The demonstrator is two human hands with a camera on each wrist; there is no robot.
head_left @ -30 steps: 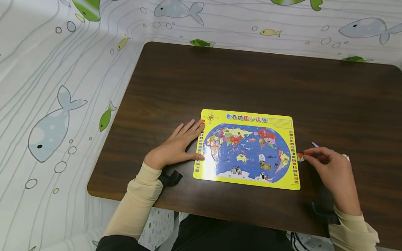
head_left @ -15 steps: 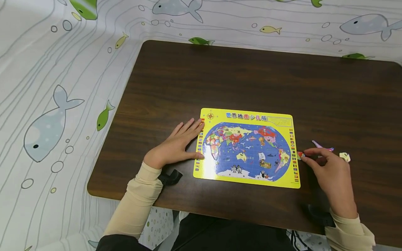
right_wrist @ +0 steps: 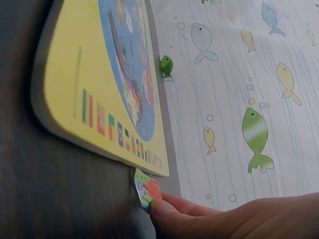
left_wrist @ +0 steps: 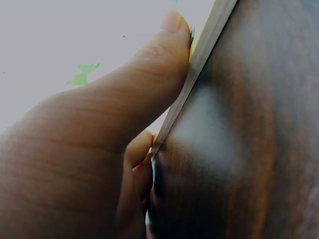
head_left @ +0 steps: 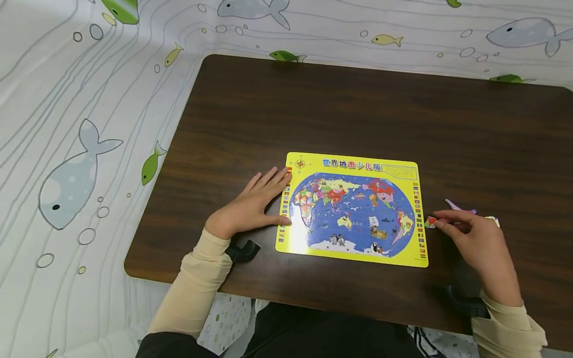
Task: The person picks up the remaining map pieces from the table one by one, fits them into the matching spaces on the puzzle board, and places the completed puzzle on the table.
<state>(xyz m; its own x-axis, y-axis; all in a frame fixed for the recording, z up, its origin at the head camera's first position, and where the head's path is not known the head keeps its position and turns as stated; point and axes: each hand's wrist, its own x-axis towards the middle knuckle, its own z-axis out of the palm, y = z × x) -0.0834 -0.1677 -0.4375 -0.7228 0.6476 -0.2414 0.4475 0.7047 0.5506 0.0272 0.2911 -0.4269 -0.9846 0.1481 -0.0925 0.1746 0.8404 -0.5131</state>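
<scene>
A yellow-bordered world map puzzle board [head_left: 353,254] lies flat on the dark wooden table. My left hand [head_left: 250,209] rests at its left edge, fingers spread and straight, with thumb and fingertips on the border; in the left wrist view the thumb [left_wrist: 159,64] lies along the board's side. Just off the right edge, my right hand [head_left: 481,243] pinches a small red and green puzzle piece [right_wrist: 146,189] between thumb and index finger. Part of that piece is hidden by the fingertips. The remaining right fingers curl under the palm.
Beyond the right hand lie a thin purple piece [head_left: 458,206] and a small pale yellow piece [head_left: 494,220], partly covered by the hand. A fish-patterned white cloth [head_left: 80,174] hangs behind and left of the table [head_left: 358,114]. Black wrist straps [head_left: 243,252] sit by both wrists.
The right hand has shifted slightly right, drawing the small piece a little away from the board's edge. The left hand and board have stayed in place.
</scene>
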